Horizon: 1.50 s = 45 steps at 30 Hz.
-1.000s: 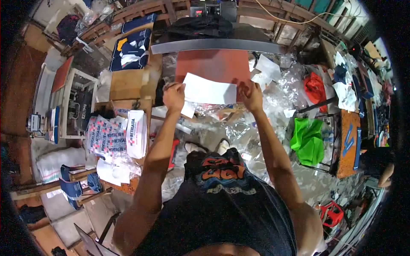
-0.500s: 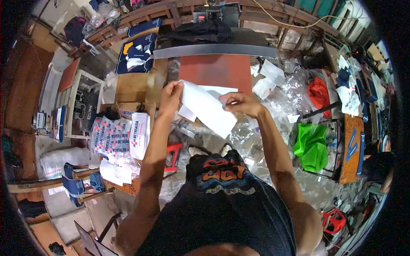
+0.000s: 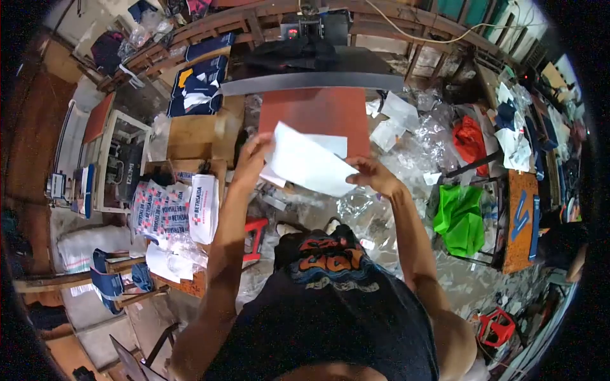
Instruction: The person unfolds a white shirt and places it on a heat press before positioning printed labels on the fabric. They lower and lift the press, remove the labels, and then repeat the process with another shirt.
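Between my hands a white sheet [image 3: 308,162] is stretched out, tilted and slightly curved. My left hand [image 3: 254,156] is closed on its left end, and my right hand [image 3: 376,176] pinches its right corner. Just beyond it lies the red-brown pad [image 3: 311,113] of what looks like a heat press. Another white sheet [image 3: 335,145] rests at the pad's near edge, partly hidden behind the held one. A grey bar [image 3: 311,81] crosses the far side of the pad.
Printed white-and-blue pieces [image 3: 162,208] are stacked at left. Dark blue cloth pieces [image 3: 198,86] lie on cardboard farther back. Clear plastic and paper scraps [image 3: 394,120] cover the right side, near a green bag [image 3: 460,219]. A red stool [image 3: 255,238] stands close to my legs.
My right hand has moved down and right and now grips the sheet's corner. The sheet has swung to lie wider across, between both hands. The view has shifted slightly.
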Available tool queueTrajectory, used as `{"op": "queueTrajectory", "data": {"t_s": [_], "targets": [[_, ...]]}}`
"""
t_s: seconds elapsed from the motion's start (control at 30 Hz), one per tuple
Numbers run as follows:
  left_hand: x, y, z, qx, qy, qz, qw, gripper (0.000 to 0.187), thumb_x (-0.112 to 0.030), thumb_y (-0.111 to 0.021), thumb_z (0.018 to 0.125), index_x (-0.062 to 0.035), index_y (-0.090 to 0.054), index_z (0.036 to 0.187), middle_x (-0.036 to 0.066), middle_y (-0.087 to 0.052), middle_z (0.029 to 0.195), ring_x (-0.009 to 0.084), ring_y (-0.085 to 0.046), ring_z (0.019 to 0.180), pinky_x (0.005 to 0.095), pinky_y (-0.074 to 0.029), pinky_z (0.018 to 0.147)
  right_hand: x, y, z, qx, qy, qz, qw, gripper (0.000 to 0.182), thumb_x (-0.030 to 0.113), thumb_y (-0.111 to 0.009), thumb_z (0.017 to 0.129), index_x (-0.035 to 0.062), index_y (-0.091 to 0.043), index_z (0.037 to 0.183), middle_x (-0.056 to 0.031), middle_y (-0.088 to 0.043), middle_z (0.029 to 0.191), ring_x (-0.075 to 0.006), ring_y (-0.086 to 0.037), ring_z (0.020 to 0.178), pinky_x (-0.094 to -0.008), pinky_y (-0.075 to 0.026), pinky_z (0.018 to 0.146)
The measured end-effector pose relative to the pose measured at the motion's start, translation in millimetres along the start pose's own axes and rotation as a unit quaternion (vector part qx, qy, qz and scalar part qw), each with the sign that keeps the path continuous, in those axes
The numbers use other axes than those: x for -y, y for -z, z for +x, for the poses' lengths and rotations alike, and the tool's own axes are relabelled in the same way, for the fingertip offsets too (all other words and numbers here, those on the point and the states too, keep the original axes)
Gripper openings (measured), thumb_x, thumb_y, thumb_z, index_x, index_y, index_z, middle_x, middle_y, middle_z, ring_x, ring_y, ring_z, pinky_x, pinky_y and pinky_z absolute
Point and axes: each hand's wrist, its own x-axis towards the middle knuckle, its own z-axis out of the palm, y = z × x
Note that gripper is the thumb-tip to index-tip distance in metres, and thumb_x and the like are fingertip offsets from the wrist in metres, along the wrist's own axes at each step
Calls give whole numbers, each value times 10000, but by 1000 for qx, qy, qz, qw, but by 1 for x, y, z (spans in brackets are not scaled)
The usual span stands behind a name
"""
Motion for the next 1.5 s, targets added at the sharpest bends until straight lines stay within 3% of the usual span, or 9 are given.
{"op": "queueTrajectory", "data": {"t_s": [0.33,0.57,0.67,0.77,0.9,1.1,1.17,1.27,1.5], "targets": [[37,-16,21,49,56,282,956,305,-268,-707,963,8,-710,1091,42,-708,974,110,-605,883,300,-483,759,-8,41,-4,-231,0,121,965,263,51,-771,875,128,-528,810,8,-612,778,-118,-573,704,-297,-447,612],[101,-8,203,-36,-112,324,939,451,-444,-764,868,-9,-655,829,93,-595,661,206,-565,625,387,-450,600,14,105,108,-214,167,59,960,153,64,-734,906,59,-644,1029,-112,-718,1024,-191,-706,975,-292,-569,745],[126,1,293,-26,-238,198,951,488,-453,-760,835,-35,-592,1022,84,-621,798,275,-633,715,410,-536,740,13,159,201,-299,103,-216,924,124,73,-797,856,-1,-698,865,-8,-654,732,-91,-575,674,-307,-465,590],[133,12,356,-123,-351,519,770,529,-502,-796,761,-56,-644,1001,138,-687,952,309,-677,828,446,-526,672,29,184,251,-292,177,-429,836,217,161,-819,838,-30,-718,859,-17,-672,740,-103,-566,668,-325,-467,598],[86,-8,340,-99,-121,530,834,456,-553,-728,807,-157,-735,1034,176,-708,1129,381,-676,1033,498,-540,879,30,206,298,-334,111,-531,771,266,275,-812,848,27,-744,914,-54,-704,738,-137,-653,708,-340,-520,659],[88,-39,287,-97,-234,608,752,678,-577,-610,898,-128,-543,1401,228,-474,1486,403,-394,1422,508,-326,1167,18,154,272,-350,-2,-700,623,662,605,-512,977,19,-667,1245,-193,-658,1293,-391,-660,1138,-507,-528,975],[94,-38,273,-72,-274,628,725,780,-581,-567,925,-79,-434,1508,250,-382,1559,403,-332,1465,496,-294,1195,2,123,247,-306,168,-726,592,675,575,-463,1003,99,-498,1480,-201,-473,1502,-369,-452,1384,-513,-315,1157],[117,-26,274,57,-243,639,727,881,-609,-469,966,-15,-246,1579,225,-242,1635,377,-218,1520,458,-190,1247,-14,125,247,-251,143,-737,612,692,556,-371,1043,100,-364,1563,-178,-298,1619,-366,-220,1516,-557,-118,1217],[108,-30,287,45,-243,638,729,866,-629,-436,966,-23,-284,1566,210,-286,1622,373,-213,1523,465,-163,1250,-4,132,259,-255,131,-746,601,670,555,-260,1065,109,-380,1549,-177,-363,1586,-358,-254,1502,-541,-126,1218]]}}
